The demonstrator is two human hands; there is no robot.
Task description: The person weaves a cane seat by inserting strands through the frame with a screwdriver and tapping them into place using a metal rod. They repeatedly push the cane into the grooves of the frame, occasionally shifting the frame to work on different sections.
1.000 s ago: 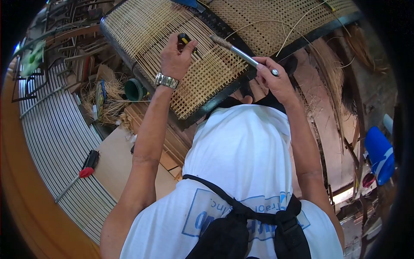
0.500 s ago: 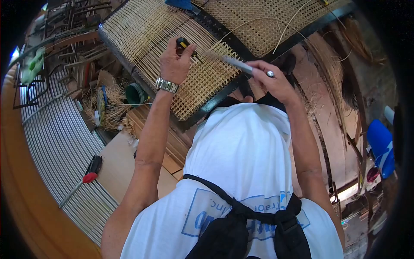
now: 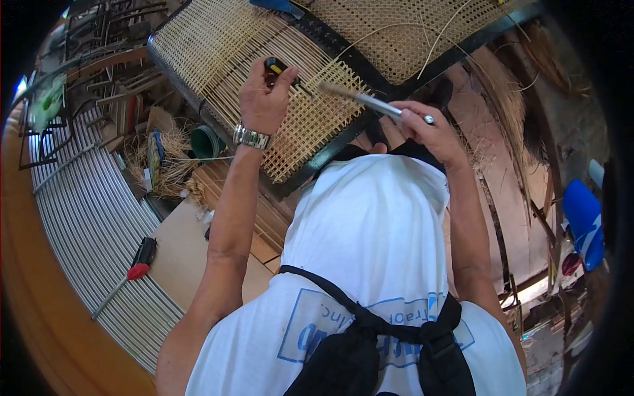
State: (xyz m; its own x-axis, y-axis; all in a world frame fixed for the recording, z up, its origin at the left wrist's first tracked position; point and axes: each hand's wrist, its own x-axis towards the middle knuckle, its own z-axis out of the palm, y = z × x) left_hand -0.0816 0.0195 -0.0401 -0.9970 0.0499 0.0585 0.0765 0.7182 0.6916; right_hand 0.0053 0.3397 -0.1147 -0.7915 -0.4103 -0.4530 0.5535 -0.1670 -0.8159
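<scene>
**Cane weave: driver tip at lattice, silver tool beside it**

Our left hand (image 3: 264, 100) has its fingers wrapped around a black-and-yellow handled tool (image 3: 273, 65); our right hand (image 3: 430, 132) has its fingers curled tight on a silver tool (image 3: 380, 105). The silver one: smooth round shaft, rough brownish far end, blurred.

Work is the cane panel (image 3: 307, 135), just ahead of our body. Pale open lattice at near and far ends, bare parallel strands in between, dark glossy frame (image 3: 323, 158) with a rounded corner. Second panel (image 3: 389, 53) sits alongside at upper right, finer mesh, with a loose strand (image 3: 430, 57) across it.

Around us: blue object (image 3: 277, 6) at the top edge, green container (image 3: 206, 142) tipped over by a straw-like fibre heap (image 3: 175, 152), ribbed sheet (image 3: 86, 198) on the left carrying a red-and-black tool (image 3: 140, 261). Our left hand and watch (image 3: 251, 136) cover part of the weave.

Panel's long axis runs lower right to upper left, away from us. Handled tool's dark shaft points down-right at the near lattice; silver tool points left, slightly away. We can't tell if the two tips touch.
</scene>
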